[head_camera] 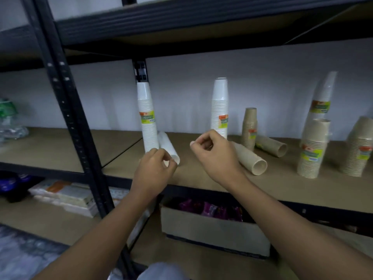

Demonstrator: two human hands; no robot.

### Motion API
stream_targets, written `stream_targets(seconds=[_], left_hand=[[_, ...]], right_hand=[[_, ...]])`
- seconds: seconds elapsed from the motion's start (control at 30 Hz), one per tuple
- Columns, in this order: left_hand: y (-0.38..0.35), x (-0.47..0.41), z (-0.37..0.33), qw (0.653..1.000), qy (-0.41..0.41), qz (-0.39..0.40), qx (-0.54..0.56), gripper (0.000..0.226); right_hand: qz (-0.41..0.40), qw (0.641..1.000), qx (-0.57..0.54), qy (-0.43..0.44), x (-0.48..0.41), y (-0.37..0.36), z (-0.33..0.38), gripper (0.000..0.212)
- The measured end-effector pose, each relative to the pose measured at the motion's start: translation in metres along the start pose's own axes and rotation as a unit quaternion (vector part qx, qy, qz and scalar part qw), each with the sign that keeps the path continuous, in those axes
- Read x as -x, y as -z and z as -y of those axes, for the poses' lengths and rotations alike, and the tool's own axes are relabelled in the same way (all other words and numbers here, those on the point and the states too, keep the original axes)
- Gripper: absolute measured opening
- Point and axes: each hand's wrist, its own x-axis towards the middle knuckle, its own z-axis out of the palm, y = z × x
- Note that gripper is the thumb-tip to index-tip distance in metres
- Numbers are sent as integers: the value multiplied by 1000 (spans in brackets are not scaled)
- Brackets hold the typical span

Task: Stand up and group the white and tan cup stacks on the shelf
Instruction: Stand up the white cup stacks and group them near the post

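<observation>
Brown particleboard forms the shelf at chest height, and both bare hands hover over its front edge, apart from each other and holding nothing. The left hand has its fingers loosely curled just in front of a short white paper-cup stack lying on its side, mouth toward the viewer; it looks placed to tip that stack upright. The right hand is likewise half-closed and empty, beside a toppled tan paper-cup stack whose open end faces forward.

Behind these, a second fallen tan stack lies just beside a short upright tan stack. Two tall upright white cup stacks with green labels stand further back, one next to the lying white stack, one behind the right hand. At the far right, a leaning white stack rises behind two squat tan stacks, so colours are not yet grouped. My reading: three stacks need standing first.
</observation>
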Motion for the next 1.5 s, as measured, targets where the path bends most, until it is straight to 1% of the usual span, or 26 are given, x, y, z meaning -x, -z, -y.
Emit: stream_targets(seconds=[0.13,0.23,0.33,0.47,0.6,0.73,0.87,0.93,1.03,1.13,1.23,1.37,1.5], left_hand=[[13,-10,49,998,38,18,-52,15],[15,-19,77,993,74,48,-82,14],[11,-31,98,985,107,89,-101,15],[2,-50,113,983,125,102,-82,19],[-9,-56,124,976,154,134,-76,24],[-16,-52,129,979,138,97,-110,21],[-14,-52,127,979,133,100,-114,20],[-15,-51,126,978,134,102,-120,19],[-14,-51,125,977,132,107,-127,20],[-13,-51,124,976,133,114,-131,21],[-13,-50,124,974,135,121,-134,22],[-13,-50,123,974,135,123,-138,22],[-13,-50,122,974,134,121,-138,21]], right_hand=[[81,996,24,-38,-17,-55,-1,13],[111,989,58,-75,-37,-84,-10,18],[131,982,94,-101,-60,-106,-22,30],[159,964,155,-147,-91,-127,-37,44],[216,946,146,-191,-109,-139,-45,39],[240,943,116,-201,-113,-147,-47,50],[232,945,98,-209,-113,-148,-50,50],[215,950,81,-213,-110,-147,-52,51],[179,959,46,-214,-106,-146,-56,58],[127,974,13,-187,-102,-143,-60,60],[87,986,-31,-142,-104,-142,-63,70],[93,987,-69,-116,-104,-142,-71,84],[99,988,-68,-96,-98,-143,-78,92]])
